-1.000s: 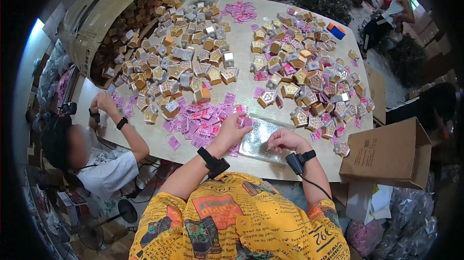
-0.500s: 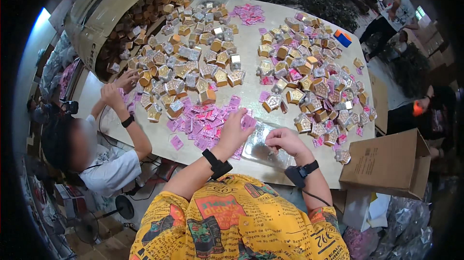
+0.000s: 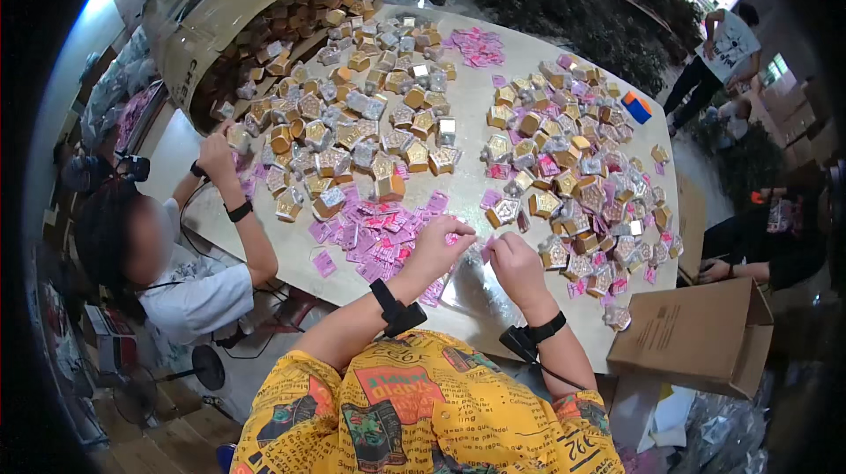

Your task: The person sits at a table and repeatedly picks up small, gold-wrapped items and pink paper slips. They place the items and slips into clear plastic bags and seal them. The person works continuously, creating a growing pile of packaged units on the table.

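Pink paper tag, pinched between the fingertips of both hands, hovers just above the near edge of a pale round table. The left hand and right hand are each closed on the small slip, meeting over a clear plastic sheet lying on the table right beneath them. Just beyond the hands, a loose heap of pink tags spreads across the table; farther in, gold and silver gift boxes crowd the centre, with a second cluster toward the table's right side. At the table's far left a large cardboard carton lies tipped open, spilling more boxes. A co-worker's hand reaches in at the table's left edge. A brown carton stands off the table's near right. Handling so slight a slip seems to call for a light fingertip pinch near its edges, hands kept low over the table.
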Tool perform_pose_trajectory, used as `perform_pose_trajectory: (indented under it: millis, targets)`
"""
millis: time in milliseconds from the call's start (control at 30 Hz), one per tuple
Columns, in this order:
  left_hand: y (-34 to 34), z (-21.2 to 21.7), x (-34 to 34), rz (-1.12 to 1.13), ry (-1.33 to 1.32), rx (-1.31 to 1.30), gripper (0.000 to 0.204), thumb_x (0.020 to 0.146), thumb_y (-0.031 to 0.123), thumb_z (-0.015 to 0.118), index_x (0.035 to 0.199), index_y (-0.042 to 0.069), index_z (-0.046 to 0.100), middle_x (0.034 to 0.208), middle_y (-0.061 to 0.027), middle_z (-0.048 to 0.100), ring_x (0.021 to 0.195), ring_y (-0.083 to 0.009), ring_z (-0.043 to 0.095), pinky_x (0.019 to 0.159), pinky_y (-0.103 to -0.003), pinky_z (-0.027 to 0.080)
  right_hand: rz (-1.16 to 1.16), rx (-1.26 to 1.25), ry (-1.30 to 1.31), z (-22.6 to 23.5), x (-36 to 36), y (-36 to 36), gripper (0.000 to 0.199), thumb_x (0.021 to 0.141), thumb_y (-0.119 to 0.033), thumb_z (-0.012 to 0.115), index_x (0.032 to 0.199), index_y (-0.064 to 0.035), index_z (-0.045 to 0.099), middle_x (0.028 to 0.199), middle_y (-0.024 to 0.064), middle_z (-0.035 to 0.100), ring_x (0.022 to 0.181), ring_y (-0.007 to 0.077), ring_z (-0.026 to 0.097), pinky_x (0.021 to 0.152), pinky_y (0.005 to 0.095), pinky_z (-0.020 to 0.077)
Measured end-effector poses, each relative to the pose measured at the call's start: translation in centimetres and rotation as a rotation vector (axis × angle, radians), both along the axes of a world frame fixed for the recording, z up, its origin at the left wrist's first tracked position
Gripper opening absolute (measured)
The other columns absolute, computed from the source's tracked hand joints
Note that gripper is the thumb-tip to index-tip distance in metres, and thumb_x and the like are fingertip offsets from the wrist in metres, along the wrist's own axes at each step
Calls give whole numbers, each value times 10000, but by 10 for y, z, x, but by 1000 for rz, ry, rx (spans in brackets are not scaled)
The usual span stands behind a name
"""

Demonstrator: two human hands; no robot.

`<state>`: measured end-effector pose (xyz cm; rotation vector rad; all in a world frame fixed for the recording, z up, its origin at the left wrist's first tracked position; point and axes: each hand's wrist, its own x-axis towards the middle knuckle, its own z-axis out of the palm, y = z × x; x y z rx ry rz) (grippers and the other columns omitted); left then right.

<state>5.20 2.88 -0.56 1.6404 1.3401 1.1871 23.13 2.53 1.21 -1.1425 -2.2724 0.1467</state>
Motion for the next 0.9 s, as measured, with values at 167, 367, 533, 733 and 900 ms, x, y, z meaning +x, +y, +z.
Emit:
perform_pose_trajectory:
  millis: [167,367,533,733,900]
  targets:
    - [5,-4,3,-25,-32,-92,142,735,135,672,774,0,650,755,-114,619,713,-216,591,677,-335,466,26,-68,170,11,1,3,93,739,-26,637,758,-30,546,725,107,512,652,277,552,570,358,459]
    - [4,5,1,-101,-78,-193,127,745,91,679,769,-21,623,737,-64,609,695,-139,562,695,-296,459,31,-279,356,3,2,1,83,746,-7,636,786,-6,563,756,116,541,601,255,559,544,328,453]
    - [5,6,-4,-97,-54,-94,117,763,93,673,751,-14,627,728,-58,610,706,-122,565,679,-290,462,3,-385,657,-11,-5,2,79,775,-13,631,842,-2,591,779,61,564,613,130,570,516,237,448]
    - [1,-4,7,-34,-235,-192,114,796,98,664,827,-7,633,743,-33,608,714,-90,551,641,-246,446,-108,-1020,1321,-44,-23,-7,174,851,-38,596,1022,-7,590,831,46,604,623,79,548,518,210,453]
    - [5,-10,7,-57,-254,-161,106,804,97,643,805,-7,623,781,-39,599,708,-92,555,615,-247,446,-94,-1030,1474,-42,-33,-7,127,871,-45,569,994,-13,578,799,40,599,623,80,541,508,206,445]
